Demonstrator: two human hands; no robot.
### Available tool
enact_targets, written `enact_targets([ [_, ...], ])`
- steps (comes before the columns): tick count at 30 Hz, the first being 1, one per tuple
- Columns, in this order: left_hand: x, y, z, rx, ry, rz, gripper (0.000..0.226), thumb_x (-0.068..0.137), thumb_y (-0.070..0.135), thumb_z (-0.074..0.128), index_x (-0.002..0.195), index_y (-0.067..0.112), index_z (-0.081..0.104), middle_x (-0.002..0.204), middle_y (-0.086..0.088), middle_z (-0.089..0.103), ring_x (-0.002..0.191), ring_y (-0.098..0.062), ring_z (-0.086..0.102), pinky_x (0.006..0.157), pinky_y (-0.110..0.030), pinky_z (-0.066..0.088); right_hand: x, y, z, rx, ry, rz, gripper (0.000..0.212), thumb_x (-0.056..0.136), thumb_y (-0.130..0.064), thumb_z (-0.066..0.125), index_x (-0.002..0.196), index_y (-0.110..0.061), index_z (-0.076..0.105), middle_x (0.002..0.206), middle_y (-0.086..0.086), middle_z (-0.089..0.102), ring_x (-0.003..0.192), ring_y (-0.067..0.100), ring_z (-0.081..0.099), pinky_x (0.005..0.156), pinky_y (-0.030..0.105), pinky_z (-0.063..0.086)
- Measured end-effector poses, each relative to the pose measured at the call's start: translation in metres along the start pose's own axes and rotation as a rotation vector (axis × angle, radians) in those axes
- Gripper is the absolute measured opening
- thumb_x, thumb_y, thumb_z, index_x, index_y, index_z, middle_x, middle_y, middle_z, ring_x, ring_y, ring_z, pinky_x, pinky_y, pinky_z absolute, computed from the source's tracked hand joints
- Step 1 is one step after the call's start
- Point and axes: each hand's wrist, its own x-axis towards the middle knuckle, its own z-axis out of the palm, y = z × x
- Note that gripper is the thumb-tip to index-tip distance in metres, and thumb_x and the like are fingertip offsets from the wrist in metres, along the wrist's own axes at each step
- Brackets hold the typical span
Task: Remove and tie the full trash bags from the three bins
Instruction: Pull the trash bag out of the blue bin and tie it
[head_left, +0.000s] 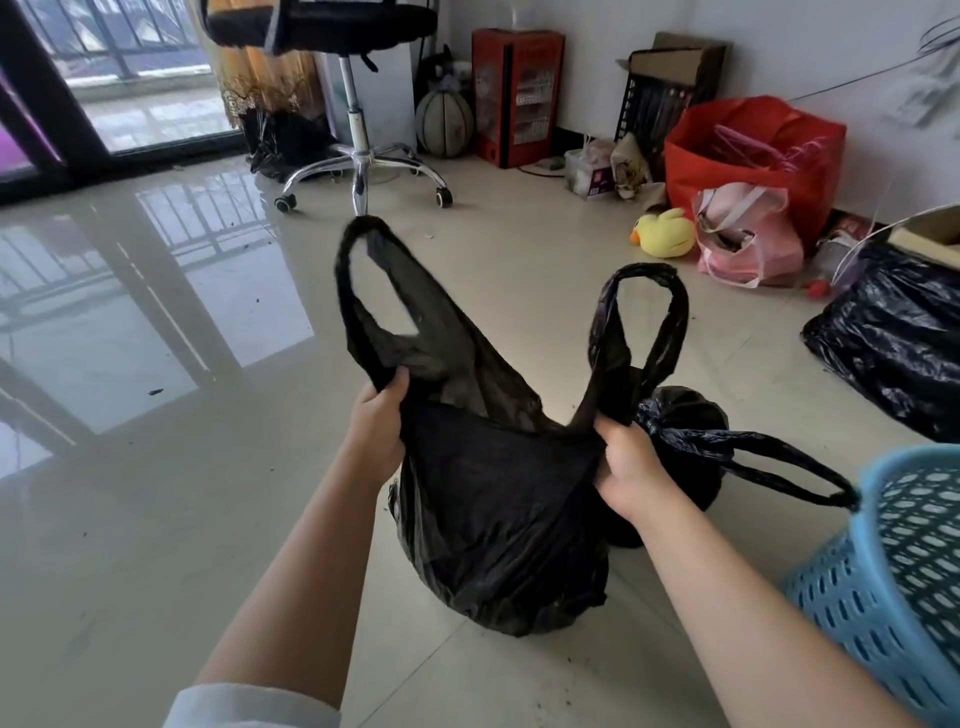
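Floor (156, 519): glossy pale tile, reflecting the window bars.

Left hand (376, 431): closed in a fist around the base of the left handle (363, 291), a thin black film loop standing up and leaning slightly left.

Bag (498, 519): black, crinkled plastic, bulging and rounded at the bottom, resting on the floor between the two forearms. Long axis roughly vertical, mouth up, not tied. The two handles spread in a V above it.

Right handle (649, 332): narrower loop, upright, tilting right.

Right hand (631, 467): closed, pinching the base of the right handle and the bag's rim.

Second bag (680, 447): just behind and right of the bag, black, round, neck knotted, its loop trailing right toward the bin.

Bin (893, 582): right of the bag, light blue plastic, perforated lattice wall.
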Motion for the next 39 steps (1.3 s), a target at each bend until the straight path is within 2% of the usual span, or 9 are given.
enact_targets([
  [4,0.003,-0.010,-0.001,0.139,0.034,0.112,0.035,0.099,0.024,0.037,0.129,0.010,0.046,0.107,0.001,0.060,0.098,-0.016,0.058,0.073,-0.018,0.050,0.007,0.000,0.001,0.003,0.162,0.038,0.040,0.095,-0.020,0.041,0.056,-0.017,0.033,0.025,-0.006,0.037,0.025,0.006,0.033,0.043,0.022,0.027],
  [12,-0.005,-0.011,-0.009,0.578,-0.130,-0.116,0.021,0.082,0.003,0.067,0.102,0.007,0.062,0.084,0.000,0.064,0.080,-0.016,0.061,0.076,-0.026,0.050,-0.008,-0.011,0.000,0.007,-0.027,0.099,0.033,0.093,-0.013,0.046,0.059,-0.014,0.046,0.029,-0.006,0.049,0.025,0.005,0.049,0.041,0.017,0.041],
  [15,-0.006,-0.013,0.004,0.370,-0.054,-0.149,0.010,0.093,0.003,0.050,0.094,0.004,0.060,0.078,-0.005,0.060,0.075,-0.021,0.059,0.071,-0.027,0.049,-0.005,-0.007,0.003,-0.099,0.022,0.087,0.027,0.092,-0.003,0.047,0.066,-0.011,0.052,0.041,-0.002,0.052,0.033,0.006,0.053,0.052,0.025,0.039],
  [18,-0.010,-0.012,0.009,0.093,-0.144,-0.220,0.033,0.101,0.017,0.032,0.090,0.013,0.063,0.077,0.000,0.064,0.070,-0.012,0.063,0.061,-0.020,0.052,0.001,-0.007,0.001,-0.024,0.053,0.042,0.031,0.097,-0.007,0.038,0.069,-0.008,0.051,0.052,0.004,0.053,0.046,0.014,0.055,0.057,0.027,0.041],
  [21,-0.008,-0.019,0.010,0.006,-0.173,-0.187,0.069,0.102,0.033,0.023,0.052,0.008,0.064,0.051,0.000,0.066,0.055,-0.011,0.065,0.062,-0.023,0.052,0.002,-0.009,-0.004,0.134,0.040,-0.002,0.033,0.100,-0.016,0.032,0.071,-0.011,0.048,0.044,0.000,0.066,0.043,0.010,0.065,0.064,0.031,0.046],
  [26,-0.008,-0.029,0.019,-0.061,-0.155,-0.174,0.040,0.098,0.030,0.039,0.062,0.016,0.030,0.039,0.010,0.034,0.035,-0.005,0.038,0.044,-0.015,0.037,0.001,-0.006,-0.001,0.360,0.065,0.014,0.036,0.101,-0.020,0.029,0.069,-0.011,0.045,0.028,-0.004,0.044,0.027,0.012,0.051,0.058,0.033,0.047],
  [30,-0.005,-0.032,0.023,0.078,-0.083,-0.200,0.028,0.095,0.007,0.048,0.068,0.013,0.042,0.034,0.009,0.041,0.031,-0.005,0.043,0.054,-0.023,0.038,0.003,-0.002,0.001,-0.124,0.042,0.064,0.038,0.096,-0.034,0.041,0.062,-0.018,0.038,0.024,-0.008,0.022,0.020,0.005,0.019,0.033,0.013,0.028],
  [34,-0.001,-0.027,0.024,-0.366,-0.015,-0.220,0.040,0.099,0.019,0.038,0.061,0.011,0.039,0.040,0.000,0.060,0.041,-0.012,0.065,0.064,-0.024,0.044,0.000,-0.002,0.003,-0.333,-0.052,0.031,0.033,0.092,-0.055,0.030,0.075,-0.030,0.044,0.041,-0.012,0.036,0.028,0.002,0.023,0.029,0.011,0.018],
  [39,0.003,-0.037,0.019,-0.304,0.011,-0.386,0.044,0.102,0.021,0.030,0.058,0.016,0.026,0.024,0.004,0.030,0.018,-0.004,0.030,0.029,-0.010,0.027,0.003,0.004,0.005,-0.403,-0.019,-0.124,0.035,0.100,-0.021,0.028,0.069,-0.014,0.042,0.057,0.000,0.026,0.026,0.001,0.024,0.038,0.016,0.024],
])
